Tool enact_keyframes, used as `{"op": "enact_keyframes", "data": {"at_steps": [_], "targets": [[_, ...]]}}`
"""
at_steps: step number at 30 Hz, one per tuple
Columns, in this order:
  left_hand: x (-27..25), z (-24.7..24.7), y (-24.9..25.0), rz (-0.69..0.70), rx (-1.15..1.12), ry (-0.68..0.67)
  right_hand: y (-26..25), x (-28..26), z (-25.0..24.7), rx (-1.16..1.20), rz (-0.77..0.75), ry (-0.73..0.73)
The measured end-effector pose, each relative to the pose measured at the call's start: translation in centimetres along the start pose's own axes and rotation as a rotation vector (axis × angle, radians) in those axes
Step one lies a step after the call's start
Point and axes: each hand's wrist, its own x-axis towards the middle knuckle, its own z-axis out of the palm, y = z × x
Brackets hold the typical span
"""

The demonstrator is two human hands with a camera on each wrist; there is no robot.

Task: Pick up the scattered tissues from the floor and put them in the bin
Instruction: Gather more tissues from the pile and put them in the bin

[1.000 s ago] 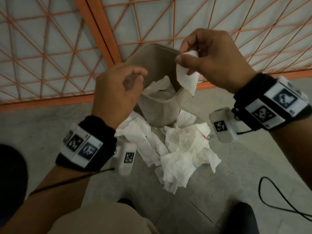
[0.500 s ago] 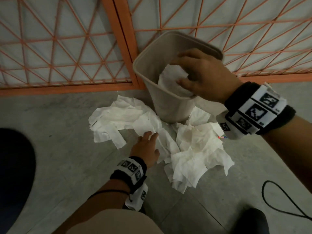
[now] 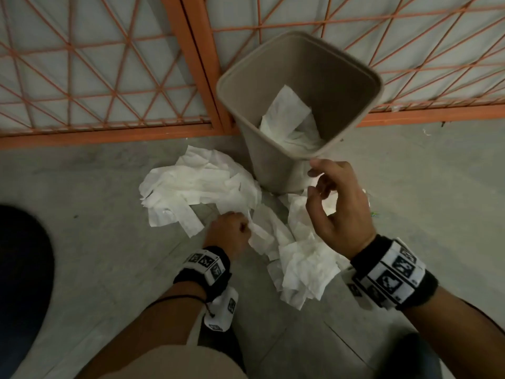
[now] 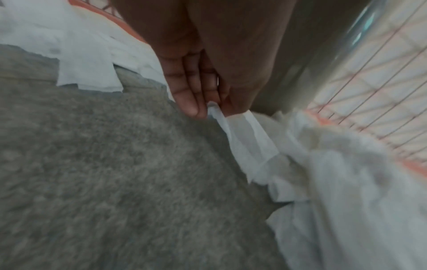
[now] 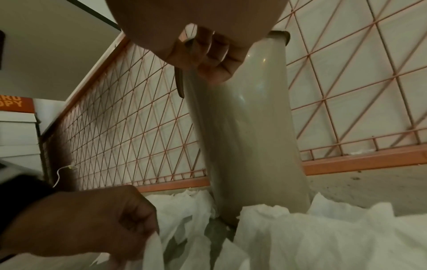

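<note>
A beige bin (image 3: 355, 69) stands on the grey floor against the fence, with white tissues (image 3: 289, 119) inside it. More tissues lie in front of it, in one spread heap on the left (image 3: 199, 184) and a crumpled heap on the right (image 3: 303, 266). My left hand (image 3: 246, 227) is down on the floor between the heaps and pinches the edge of a tissue (image 4: 242, 142) between thumb and fingers (image 4: 189, 102). My right hand (image 3: 314, 184) hovers just in front of the bin's near rim, fingers (image 5: 215, 60) loosely curled and holding nothing.
An orange wire-mesh fence (image 3: 109, 77) with a low orange rail runs behind the bin. A dark rounded shape (image 3: 21, 269) fills the left edge. My beige-clad knee (image 3: 164, 362) and a dark shoe (image 3: 218, 337) are at the bottom.
My right hand has come out of the bin and back towards me, leaving its tissue inside. My left hand has closed its fingers on a tissue on the floor.
</note>
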Motion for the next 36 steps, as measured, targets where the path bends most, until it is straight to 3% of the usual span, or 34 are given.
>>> {"op": "enact_keyframes", "data": {"at_steps": [3, 6, 8, 12, 14, 18, 24, 26, 30, 31, 36], "targets": [[-1.5, -1.4, 0.2, -0.046, -0.114, 0.050, 0.1, 0.3, 0.2, 0.024, -0.074, 0.056], [-2.9, -3.3, 0.1, -0.080, -0.165, 0.066, 0.2, -0.9, 1.5, -0.018, -0.154, -0.058], [-3.7, -5.0, 0.0, -0.109, -0.248, 0.091, 0.8, -2.0, 3.2, -0.120, -0.146, -0.254], [-5.2, -9.4, 1.2, -0.032, -0.362, 0.197, 3.8, -4.8, 7.0, -0.399, 0.119, -0.808], [-5.7, -12.1, 2.9, 0.037, -0.426, 0.228, 5.1, -6.0, 7.4, -0.480, 0.161, -0.911], [-5.9, -18.0, 8.5, 0.276, -0.536, 0.281, 6.2, -6.9, 6.4, -0.546, 0.060, -0.822], [-1.3, -22.5, 16.4, 0.647, -0.332, 0.532, 4.5, -5.9, 1.9, -0.299, 0.159, -0.644], [1.9, -22.0, 17.5, 0.643, -0.224, 0.533, 2.9, -4.9, -0.1, -0.245, 0.128, -0.564], [5.4, -19.9, 17.5, 0.482, 0.125, 0.239, -1.0, -1.7, -4.1, -0.172, 0.045, -0.433], [5.4, -19.4, 17.2, 0.479, 0.142, 0.232, -2.1, -0.7, -5.1, -0.151, 0.034, -0.407], [1.7, -18.5, 15.8, 0.625, -0.136, 0.582, -4.8, 5.6, -9.1, -0.040, 0.070, -0.187]]}}
